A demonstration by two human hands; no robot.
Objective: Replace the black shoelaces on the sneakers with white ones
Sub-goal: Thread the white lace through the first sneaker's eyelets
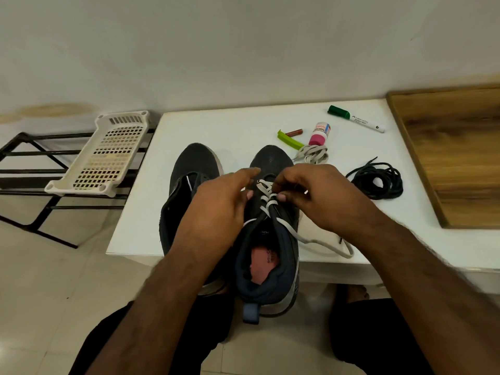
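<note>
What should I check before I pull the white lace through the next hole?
1. White lace crossed through the lower eyelets of the right sneaker: ok.
2. Right hand pinching the lace: ok.
3. Left hand steadying the shoe: ok.
4. Loose lace end free on the table, not knotted: ok.
5. Both lace ends equally long: cannot tell.
6. Left sneaker laced: not ok, spare white lace waits bundled.

Right hand (319, 196) pinching — left hand (221, 209) splayed.
</note>
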